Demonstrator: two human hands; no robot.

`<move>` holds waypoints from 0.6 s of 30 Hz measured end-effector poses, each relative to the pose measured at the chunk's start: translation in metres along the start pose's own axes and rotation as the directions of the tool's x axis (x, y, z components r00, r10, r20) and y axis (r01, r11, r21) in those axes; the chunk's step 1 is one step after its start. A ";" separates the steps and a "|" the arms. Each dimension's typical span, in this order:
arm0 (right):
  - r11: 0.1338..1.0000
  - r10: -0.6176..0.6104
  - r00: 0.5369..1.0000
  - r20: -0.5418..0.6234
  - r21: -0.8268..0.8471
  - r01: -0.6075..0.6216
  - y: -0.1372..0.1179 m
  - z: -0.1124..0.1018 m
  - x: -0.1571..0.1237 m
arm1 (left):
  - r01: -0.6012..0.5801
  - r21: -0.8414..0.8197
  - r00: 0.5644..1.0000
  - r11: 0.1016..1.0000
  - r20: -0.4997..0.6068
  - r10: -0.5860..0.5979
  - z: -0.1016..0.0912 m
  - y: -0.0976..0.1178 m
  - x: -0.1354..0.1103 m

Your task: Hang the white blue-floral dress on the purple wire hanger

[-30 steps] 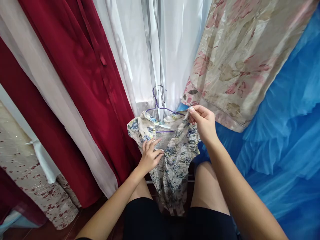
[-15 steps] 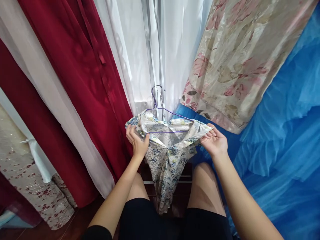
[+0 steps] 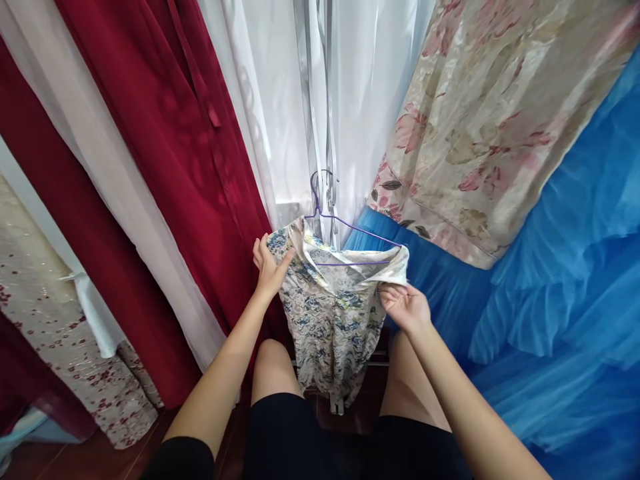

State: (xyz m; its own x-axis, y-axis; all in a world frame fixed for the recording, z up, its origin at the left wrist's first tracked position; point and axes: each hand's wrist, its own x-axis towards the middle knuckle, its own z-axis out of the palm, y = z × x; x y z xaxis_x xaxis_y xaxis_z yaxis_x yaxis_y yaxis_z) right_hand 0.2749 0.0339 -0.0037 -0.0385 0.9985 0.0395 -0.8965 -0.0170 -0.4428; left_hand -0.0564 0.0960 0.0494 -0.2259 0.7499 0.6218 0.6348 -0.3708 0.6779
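Observation:
A floral blouse (image 3: 333, 327), pale with blue and yellow print, hangs in front of my knees on a thin purple wire hanger (image 3: 357, 228). The hanger's hook stands upright before the white fabric. My left hand (image 3: 271, 265) grips the blouse at its left shoulder, thumb on the front and fingers behind the edge. Lower on the other side, my right hand (image 3: 406, 305) pinches the cloth below the right shoulder, palm turned up. The neckline gapes, and the hanger's bottom bar shows through it.
Long red garments (image 3: 165, 173) hang at the left, beside a beige one with red flowers (image 3: 100, 360). White drapes (image 3: 280, 100) hang ahead. To the right are a pink-flowered beige garment (image 3: 465, 147) and ruffled blue tulle (image 3: 560, 320). Dark red floor tiles (image 3: 135, 443) show below.
My right hand has moved inward and down, from the shoulder tip to below it. The right shoulder now sits over the hanger's end, and the blouse front hangs wider and flatter.

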 end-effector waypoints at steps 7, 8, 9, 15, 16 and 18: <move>0.971 0.190 0.977 -0.093 -0.130 -0.202 0.050 -0.019 -0.010 | 0.119 -0.129 0.993 0.984 -0.008 -0.121 0.010 -0.015 0.002; 0.962 0.222 0.970 -0.097 -0.141 -0.234 0.056 -0.020 -0.013 | 0.112 -0.179 0.993 0.977 -0.004 -0.115 0.012 -0.020 -0.001; 0.954 0.248 0.964 -0.098 -0.149 -0.261 0.061 -0.020 -0.015 | 0.108 -0.226 0.994 0.968 -0.003 -0.112 0.014 -0.026 -0.006; 0.926 0.337 0.940 -0.046 -0.163 -0.340 0.065 -0.003 -0.030 | 0.219 -0.452 0.950 0.865 -0.104 -0.295 0.022 -0.054 -0.048; 0.926 0.336 0.941 -0.036 -0.171 -0.338 0.065 0.000 -0.033 | 0.253 -0.494 0.932 0.832 -0.106 -0.347 0.024 -0.056 -0.057; 0.927 0.316 0.948 -0.031 -0.201 -0.315 0.066 0.003 -0.041 | 0.330 -0.578 0.895 0.746 -0.060 -0.443 0.028 -0.057 -0.075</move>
State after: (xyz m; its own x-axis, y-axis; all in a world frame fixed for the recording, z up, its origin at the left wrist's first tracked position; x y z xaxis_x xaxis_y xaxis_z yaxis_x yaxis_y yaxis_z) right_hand 0.2164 -0.0087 -0.0320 -0.3061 0.9431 -0.1299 -0.7306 -0.3202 -0.6030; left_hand -0.0553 0.0763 -0.0467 -0.5278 0.8020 0.2797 -0.0283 -0.3458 0.9379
